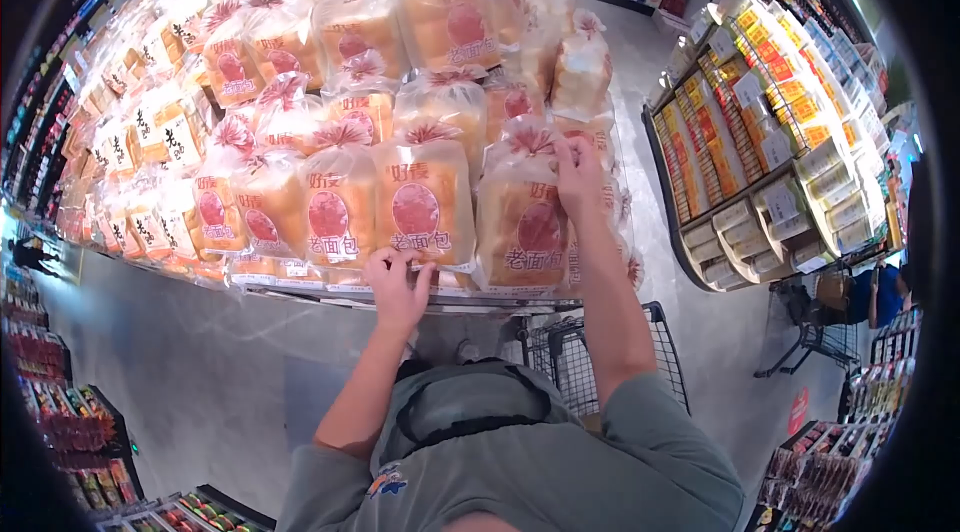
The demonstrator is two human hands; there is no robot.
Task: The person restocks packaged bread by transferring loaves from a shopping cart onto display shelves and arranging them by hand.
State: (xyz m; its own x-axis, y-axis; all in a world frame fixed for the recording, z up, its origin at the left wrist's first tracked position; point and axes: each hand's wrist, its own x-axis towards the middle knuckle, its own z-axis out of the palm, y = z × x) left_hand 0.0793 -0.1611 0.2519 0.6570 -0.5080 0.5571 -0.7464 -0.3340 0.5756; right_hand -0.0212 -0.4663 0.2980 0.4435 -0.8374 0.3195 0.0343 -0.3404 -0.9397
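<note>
Bagged bread loaves with red printing are stacked in rows on a display. At the front right of the stack stands one upright loaf (pixel 522 222), and my right hand (pixel 580 172) is at its upper right edge, fingers bent against the bag; what the fingertips grip is too small to tell. My left hand (pixel 400 290) rests at the bottom edge of the neighbouring loaf (pixel 425 197), its fingers apart and touching the lower front of the bag.
A shopping cart (pixel 570 357) stands below the display, by my body. To the right is a curved shelf of packaged goods (pixel 735 122). Another cart (pixel 825 332) and a person in blue (pixel 886 296) are at the far right. Shelves line the lower left.
</note>
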